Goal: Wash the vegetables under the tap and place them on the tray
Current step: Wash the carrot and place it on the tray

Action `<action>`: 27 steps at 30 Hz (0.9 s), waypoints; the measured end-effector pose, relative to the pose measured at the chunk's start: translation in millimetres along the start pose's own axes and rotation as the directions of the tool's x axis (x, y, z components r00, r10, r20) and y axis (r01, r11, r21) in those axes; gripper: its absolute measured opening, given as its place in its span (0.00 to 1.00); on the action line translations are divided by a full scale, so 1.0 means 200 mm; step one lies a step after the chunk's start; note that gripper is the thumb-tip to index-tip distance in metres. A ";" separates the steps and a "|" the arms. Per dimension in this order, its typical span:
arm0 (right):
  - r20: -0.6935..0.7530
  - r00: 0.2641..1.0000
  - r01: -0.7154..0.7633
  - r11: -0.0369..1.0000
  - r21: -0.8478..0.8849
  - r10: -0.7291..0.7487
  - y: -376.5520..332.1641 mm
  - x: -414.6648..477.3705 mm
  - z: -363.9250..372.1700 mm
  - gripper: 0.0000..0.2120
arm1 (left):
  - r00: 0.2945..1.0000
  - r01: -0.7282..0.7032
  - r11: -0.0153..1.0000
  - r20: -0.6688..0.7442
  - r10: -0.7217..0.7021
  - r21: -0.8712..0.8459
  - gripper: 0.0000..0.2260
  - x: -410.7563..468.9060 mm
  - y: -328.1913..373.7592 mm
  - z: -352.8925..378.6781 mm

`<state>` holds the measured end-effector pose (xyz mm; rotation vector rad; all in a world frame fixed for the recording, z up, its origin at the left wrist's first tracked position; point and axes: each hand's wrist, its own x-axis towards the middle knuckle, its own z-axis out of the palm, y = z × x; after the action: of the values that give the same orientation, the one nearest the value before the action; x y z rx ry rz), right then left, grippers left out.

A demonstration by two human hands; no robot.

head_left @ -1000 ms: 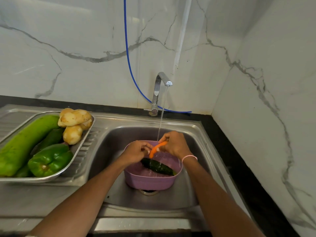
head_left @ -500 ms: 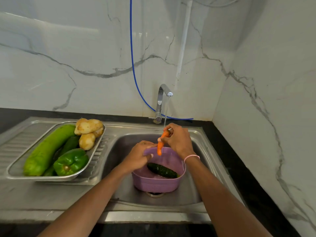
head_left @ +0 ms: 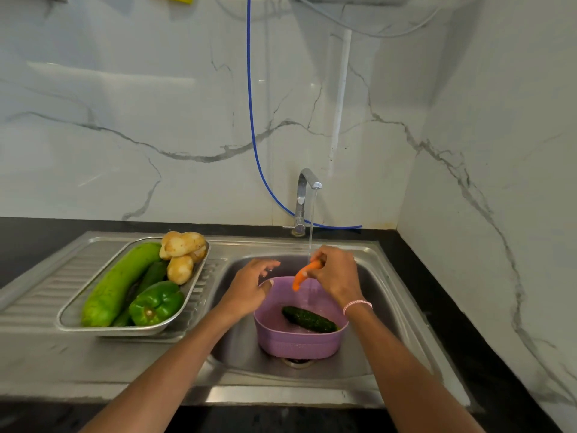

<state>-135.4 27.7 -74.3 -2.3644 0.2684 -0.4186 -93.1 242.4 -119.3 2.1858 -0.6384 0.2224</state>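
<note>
**Nearest.** Lilac perforated plastic basin (head_left: 299, 342): one, standing over the drain of the stainless-steel sink (head_left: 390, 323). It holds one dark green knobbly cucumber (head_left: 309, 319), lying flat.

**Left hand** (head_left: 249, 285): fingers spread and loose, holding nothing, at the basin's left rim. Whether the thumb touches the rim cannot be told.

**Right hand** (head_left: 335, 276): wears a pink bead bracelet (head_left: 357, 305). Fingertips pinch the thick end of one small orange carrot (head_left: 303, 273). The carrot hangs tip down above the basin, with its top in the falling water.

**Left of the sink, on the ribbed draining board** (head_left: 46, 292). Oblong steel tray (head_left: 190, 303): one. Contents:
- One long pale green gourd (head_left: 118, 285).
- One green bell pepper (head_left: 156, 303).
- One slim dark green vegetable (head_left: 151, 276), lying between the gourd and the pepper and largely hidden.
- Pale brown potatoes (head_left: 182, 254), heaped at the far end. At least three; the exact count is unclear.

**Farthest.** Chrome tap (head_left: 307, 195): one, running. Thin blue hose (head_left: 253, 120): one, trailing down the marble wall behind the tap.

**Step in hand:** rinsing the carrot. The tray's load appears done, which leaves the carrot and the basin's cucumber.

**Next move calls for:**
- Carrying the carrot left over the sink edge to the tray.
- Keeping a firm pinch, since a wet carrot will likely be slippery.
- Settling it into a gap against the pepper or gourd, because the tray is crowded and it could roll.
- The free left hand could then take up the cucumber.
</note>
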 end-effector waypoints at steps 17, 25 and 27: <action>0.301 0.953 -0.246 0.502 0.829 -0.029 -0.44 -0.01 0.20 0.11 | 0.958 0.070 0.985 -0.264 -0.110 -0.157 0.12 -0.09 0.07 -0.58; 0.275 0.950 -0.123 0.635 0.763 -0.146 -0.94 0.02 0.57 0.09 | 0.877 0.219 0.955 -0.389 -0.283 -0.202 0.12 -0.34 -0.09 -1.08; 0.312 0.932 -0.101 0.694 0.712 -0.185 -1.03 0.01 0.66 0.10 | 0.852 0.311 0.940 -0.396 -0.342 -0.143 0.13 -0.42 -0.16 -1.14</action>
<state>-68.6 258.6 -24.5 -1.6064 -0.1250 -0.0612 -136.1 464.5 -25.2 2.0452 -0.0294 0.4600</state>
